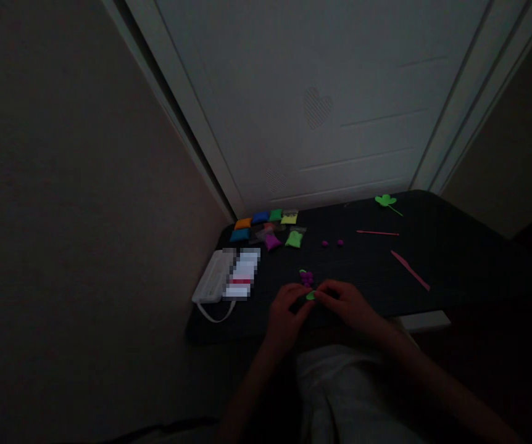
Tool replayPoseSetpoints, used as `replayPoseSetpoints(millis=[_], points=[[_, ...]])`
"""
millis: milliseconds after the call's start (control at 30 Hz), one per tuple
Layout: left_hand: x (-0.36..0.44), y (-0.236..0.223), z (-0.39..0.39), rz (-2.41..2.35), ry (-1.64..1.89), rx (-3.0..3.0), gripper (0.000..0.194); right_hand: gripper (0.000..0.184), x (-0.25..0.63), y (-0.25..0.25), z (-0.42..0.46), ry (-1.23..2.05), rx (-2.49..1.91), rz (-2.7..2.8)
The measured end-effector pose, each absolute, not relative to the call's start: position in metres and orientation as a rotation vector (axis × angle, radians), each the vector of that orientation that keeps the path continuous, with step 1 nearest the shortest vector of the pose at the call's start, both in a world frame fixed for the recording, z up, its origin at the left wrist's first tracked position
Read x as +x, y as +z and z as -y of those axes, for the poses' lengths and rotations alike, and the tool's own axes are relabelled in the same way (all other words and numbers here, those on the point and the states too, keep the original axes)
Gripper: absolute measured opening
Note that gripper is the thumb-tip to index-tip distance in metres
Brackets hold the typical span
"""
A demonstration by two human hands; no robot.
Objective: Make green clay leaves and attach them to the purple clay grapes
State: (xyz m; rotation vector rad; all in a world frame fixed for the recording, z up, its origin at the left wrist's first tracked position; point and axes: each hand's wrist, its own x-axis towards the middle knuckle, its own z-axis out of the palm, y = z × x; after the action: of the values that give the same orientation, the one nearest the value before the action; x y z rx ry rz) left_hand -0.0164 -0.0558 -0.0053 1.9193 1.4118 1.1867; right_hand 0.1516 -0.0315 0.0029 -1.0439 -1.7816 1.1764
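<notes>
Between the fingertips of both hands is a small flat piece of light green modelling clay (311,296). My left hand (287,311) pinches it from the left, and my right hand (344,301) pinches its right edge. Just beyond the fingers lies a bunch of purple clay balls (307,277), shaped like grapes, with a bit of green at its top. Its near end is partly hidden by my left fingers. Farther back on the dark table (363,277) sit two loose purple clay balls (332,243).
Packets of coloured clay (270,240) lie at the back left. A white case (215,276) with a strap and a blurred lit screen (244,274) are at left. A pink stick (377,232), pink knife (410,271) and green flower-shaped piece (386,201) lie at right.
</notes>
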Motion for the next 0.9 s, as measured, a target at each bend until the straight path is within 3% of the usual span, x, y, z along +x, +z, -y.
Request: replayPoseSetpoints(millis=[900], points=[[-0.0143,-0.0036,0.0558,-1.382,1.191,1.965,0.017,0.021,0.1503,0.0044,0.0318,1.172,-1.040,1.835]])
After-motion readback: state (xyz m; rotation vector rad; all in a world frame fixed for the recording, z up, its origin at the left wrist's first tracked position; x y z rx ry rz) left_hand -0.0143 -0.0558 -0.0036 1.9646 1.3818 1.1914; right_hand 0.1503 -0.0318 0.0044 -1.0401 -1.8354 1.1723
